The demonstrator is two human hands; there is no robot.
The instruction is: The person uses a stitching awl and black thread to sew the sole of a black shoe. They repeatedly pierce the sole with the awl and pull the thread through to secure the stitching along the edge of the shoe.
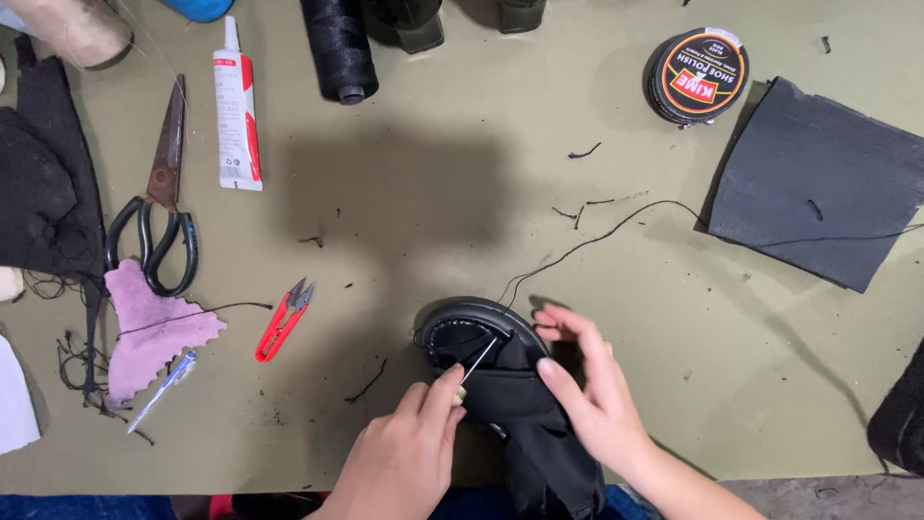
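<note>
1. Head view, nearest the lower edge: the left hand (404, 460) is clenched around a small pale handle, with thumb and forefinger pinching it. The thin metal needle of this awl (478, 359) slants up and to the right onto the shoe.
2. Just beside it, the right hand (587, 385) rests on the black shoe (510, 385). Its fingers are spread and loosely curled over the far rim, steadying the shoe rather than closing around it.
3. The shoe lies at the near middle of the olive table (433, 202), its rounded end pointing away and its stitched edge facing up.
4. A black thread (616, 223) runs from the shoe's far rim up and to the right, across the table.
5. To the left, a little farther out, lie red thread snips (282, 323), a pink scrap of cloth (154, 327) and a thin blue pen (164, 388).
6. Beyond those, large scissors (159, 207) with black handles lie next to a white and red glue tube (236, 111).
7. On the right, well apart from the hands, sits a dark grey sheet (818, 183).
8. Farthest away are a round polish tin (696, 75) and a black thread spool (337, 48).
</note>
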